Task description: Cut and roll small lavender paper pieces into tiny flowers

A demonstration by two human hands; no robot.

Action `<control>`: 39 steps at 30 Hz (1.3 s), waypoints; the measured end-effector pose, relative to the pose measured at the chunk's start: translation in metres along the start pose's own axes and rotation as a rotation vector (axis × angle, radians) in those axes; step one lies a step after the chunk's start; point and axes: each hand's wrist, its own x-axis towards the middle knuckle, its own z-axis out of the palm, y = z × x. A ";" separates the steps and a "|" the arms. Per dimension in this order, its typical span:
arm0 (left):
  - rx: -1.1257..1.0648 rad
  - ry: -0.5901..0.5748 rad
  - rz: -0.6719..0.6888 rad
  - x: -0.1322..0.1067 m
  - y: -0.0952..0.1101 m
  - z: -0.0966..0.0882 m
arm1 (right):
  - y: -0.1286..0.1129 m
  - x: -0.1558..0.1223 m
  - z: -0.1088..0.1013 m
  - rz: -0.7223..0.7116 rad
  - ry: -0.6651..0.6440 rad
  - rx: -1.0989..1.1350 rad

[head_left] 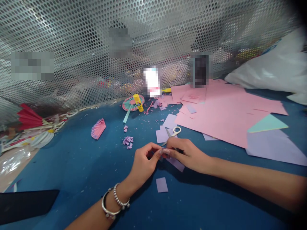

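Note:
My left hand (146, 159) and my right hand (189, 156) meet fingertip to fingertip above the blue table. Both are closed in a pinch on what looks like a small bit of purple paper, mostly hidden by the fingers. Just under my right hand is a purple paper strip (177, 164). White-handled scissors (177, 131) lie behind my right hand's fingers, partly over purple paper pieces (161, 136). Nearer me rests a small purple paper square (162, 185). Left of my hands sits a little heap of folded purple paper bits (128, 141).
A pleated pink-purple paper fan (98, 128) lies to the left. Farther back, a yellow glue stick (138, 103) leans on a round pleated paper piece (129, 103). Large pink sheets (216, 111) spread at the right. A perforated metal screen (79, 41) bounds the table's back.

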 end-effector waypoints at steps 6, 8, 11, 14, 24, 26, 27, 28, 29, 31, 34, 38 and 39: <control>0.053 0.038 0.025 0.001 0.002 0.000 | -0.003 0.000 -0.001 0.015 0.030 0.015; 0.076 0.058 0.052 0.000 0.004 -0.001 | -0.003 -0.001 -0.001 0.013 0.023 0.023; 0.139 0.092 0.114 -0.002 0.006 -0.001 | -0.002 -0.003 0.000 -0.008 0.004 0.014; 0.195 0.105 0.157 -0.004 0.005 -0.003 | -0.003 -0.005 0.001 -0.007 0.030 -0.082; 0.389 0.113 0.282 -0.009 0.001 -0.004 | -0.002 -0.007 0.005 -0.062 0.023 -0.222; 0.356 0.090 0.229 -0.007 0.002 -0.004 | 0.000 -0.008 0.005 -0.120 0.031 -0.231; 0.327 0.072 0.202 -0.006 0.002 -0.003 | 0.001 -0.009 0.006 -0.139 0.034 -0.237; 0.294 0.053 0.177 -0.005 0.003 -0.003 | 0.001 -0.009 0.006 -0.153 0.037 -0.241; 0.262 0.038 0.157 -0.005 0.003 -0.003 | 0.000 -0.009 0.005 -0.161 0.037 -0.241; 0.216 0.017 0.132 -0.004 0.004 -0.002 | 0.000 -0.010 0.005 -0.172 0.032 -0.232; 0.187 0.014 0.114 -0.004 0.004 0.000 | -0.002 -0.010 0.004 -0.181 0.025 -0.198; 0.088 0.074 0.021 -0.005 0.005 0.001 | -0.002 -0.012 0.001 -0.185 0.021 -0.160; 0.054 0.088 -0.003 -0.005 0.005 0.001 | -0.002 -0.012 0.001 -0.183 0.020 -0.156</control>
